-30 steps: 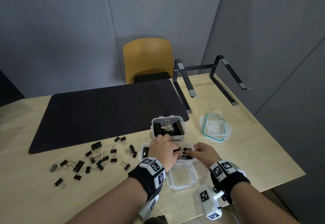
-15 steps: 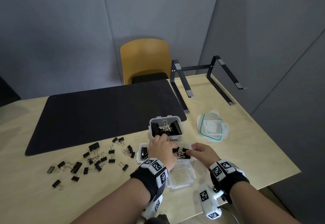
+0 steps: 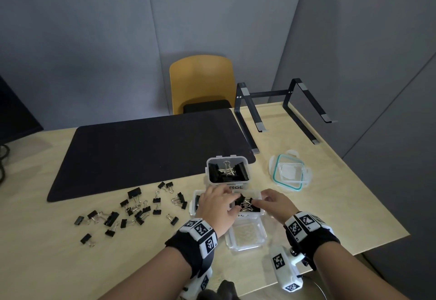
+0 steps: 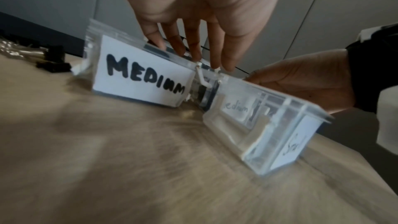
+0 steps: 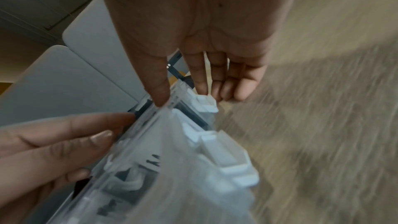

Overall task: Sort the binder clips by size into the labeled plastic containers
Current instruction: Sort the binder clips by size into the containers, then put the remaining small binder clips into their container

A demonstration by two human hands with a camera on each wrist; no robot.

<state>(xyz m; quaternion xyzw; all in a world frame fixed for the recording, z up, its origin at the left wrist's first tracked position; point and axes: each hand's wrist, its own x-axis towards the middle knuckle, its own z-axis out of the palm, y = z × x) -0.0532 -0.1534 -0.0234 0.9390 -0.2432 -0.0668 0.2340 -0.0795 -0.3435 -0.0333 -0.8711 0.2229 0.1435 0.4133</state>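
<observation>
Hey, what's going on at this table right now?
A person is sorting binder clips into labeled clear containers. Both the left hand and right hand are over the medium container, handling a clip there. The large container already holds clips, the small container looks empty, and loose clips remain on the table.

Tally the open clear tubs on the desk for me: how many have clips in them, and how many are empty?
Clear plastic containers holding black binder clips: 3
Empty clear plastic container: 1
Total: 4
</observation>
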